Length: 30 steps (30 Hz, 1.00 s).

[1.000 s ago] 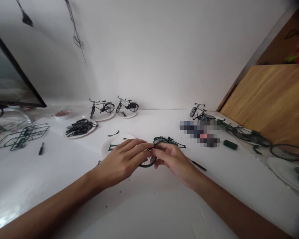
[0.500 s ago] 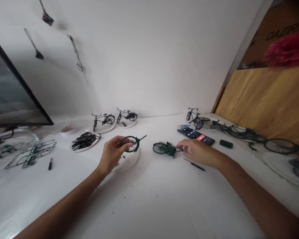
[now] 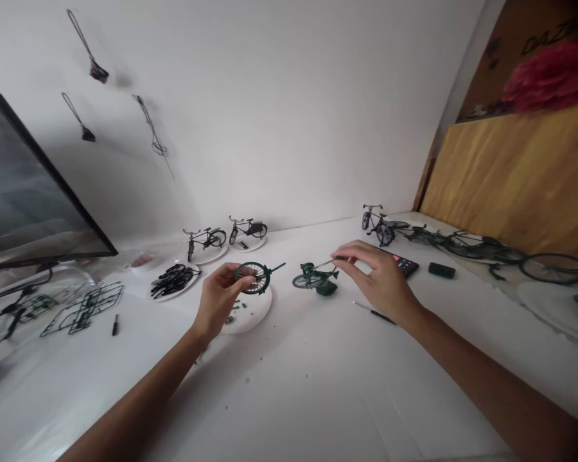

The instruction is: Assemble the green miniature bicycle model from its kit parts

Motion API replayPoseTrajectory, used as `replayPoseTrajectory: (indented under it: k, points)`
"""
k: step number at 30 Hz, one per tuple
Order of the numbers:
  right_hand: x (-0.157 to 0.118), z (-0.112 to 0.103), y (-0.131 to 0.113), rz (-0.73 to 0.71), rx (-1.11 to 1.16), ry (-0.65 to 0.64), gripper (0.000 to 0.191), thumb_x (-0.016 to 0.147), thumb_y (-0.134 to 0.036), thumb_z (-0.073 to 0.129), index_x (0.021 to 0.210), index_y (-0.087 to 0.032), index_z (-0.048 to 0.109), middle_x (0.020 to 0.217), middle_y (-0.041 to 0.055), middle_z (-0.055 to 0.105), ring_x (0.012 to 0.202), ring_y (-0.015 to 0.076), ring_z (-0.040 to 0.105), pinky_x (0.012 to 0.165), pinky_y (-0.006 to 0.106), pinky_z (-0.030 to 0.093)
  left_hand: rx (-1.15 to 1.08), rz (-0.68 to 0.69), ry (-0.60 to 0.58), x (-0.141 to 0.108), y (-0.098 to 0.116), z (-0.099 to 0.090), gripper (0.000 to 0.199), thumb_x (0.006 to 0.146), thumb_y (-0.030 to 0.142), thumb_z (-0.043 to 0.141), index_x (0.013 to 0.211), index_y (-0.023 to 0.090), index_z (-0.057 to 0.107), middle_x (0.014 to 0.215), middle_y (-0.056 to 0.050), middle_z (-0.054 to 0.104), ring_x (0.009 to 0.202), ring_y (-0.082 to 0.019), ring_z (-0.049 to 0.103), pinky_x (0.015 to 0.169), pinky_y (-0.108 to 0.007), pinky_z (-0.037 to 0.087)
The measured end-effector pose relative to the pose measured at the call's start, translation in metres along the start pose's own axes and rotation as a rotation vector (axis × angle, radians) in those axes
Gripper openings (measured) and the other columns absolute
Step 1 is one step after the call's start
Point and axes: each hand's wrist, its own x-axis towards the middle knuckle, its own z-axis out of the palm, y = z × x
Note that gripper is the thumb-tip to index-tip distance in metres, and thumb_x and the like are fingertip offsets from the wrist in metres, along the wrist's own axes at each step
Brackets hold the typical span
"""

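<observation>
My left hand (image 3: 221, 295) is closed on a small green spoked wheel (image 3: 253, 278), from which a thin green stem points to the right. Below it lies a white plate (image 3: 257, 312) with small green bits. To the right is a green bicycle frame part (image 3: 313, 277) with its own wheel. My right hand (image 3: 370, 276) pinches the end of a thin rod on that frame part, which is tilted and seems lifted off the table. A thin dark screwdriver (image 3: 373, 313) lies beneath my right hand.
Small finished bicycles (image 3: 205, 239) stand at the back. Black parts fill a plate (image 3: 185, 293) on the left, near green sprues (image 3: 81, 308) and a monitor (image 3: 33, 186). Behind my right hand are a phone (image 3: 407, 264), a green block (image 3: 442, 270) and more bicycle parts (image 3: 467, 244).
My right hand has closed on the rod and raised and turned the green frame part. My left hand still holds the wheel. The view has shifted slightly.
</observation>
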Motion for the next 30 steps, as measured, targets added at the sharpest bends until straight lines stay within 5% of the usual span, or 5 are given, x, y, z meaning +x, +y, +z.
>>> replayPoseTrajectory:
  k: [4,11,30]
  points:
    - [-0.005,0.011,-0.008,0.146,0.143,0.065,0.026,0.090,-0.044,0.061,0.102,-0.022,0.071,0.088,0.0049,0.069,0.081,0.0202,0.063,0.077,0.036,0.049,-0.037,0.000,-0.019,0.000,0.002,-0.001,0.033,0.073,0.028,0.082,0.099,0.015,0.066,0.099,-0.006,0.073,0.085,-0.016,0.068,0.080,-0.027,0.056]
    - [-0.012,0.023,-0.019,0.407,0.376,-0.154,0.029,0.083,-0.045,0.069,0.090,-0.018,0.074,0.072,0.0018,0.064,0.058,0.0113,0.052,0.055,0.026,0.043,-0.076,-0.099,-0.185,-0.015,0.003,0.016,0.029,0.081,0.035,0.074,0.098,0.012,0.067,0.089,-0.008,0.073,0.074,-0.015,0.066,0.069,-0.024,0.053]
    - [-0.023,0.042,-0.003,0.665,0.631,-0.358,0.024,0.086,-0.037,0.065,0.092,-0.016,0.075,0.087,0.0052,0.068,0.063,0.0092,0.055,0.056,0.023,0.044,-0.073,-0.214,-0.103,-0.020,-0.008,0.022,0.041,0.081,0.041,0.075,0.109,0.014,0.061,0.087,-0.009,0.076,0.069,-0.018,0.071,0.064,-0.027,0.058]
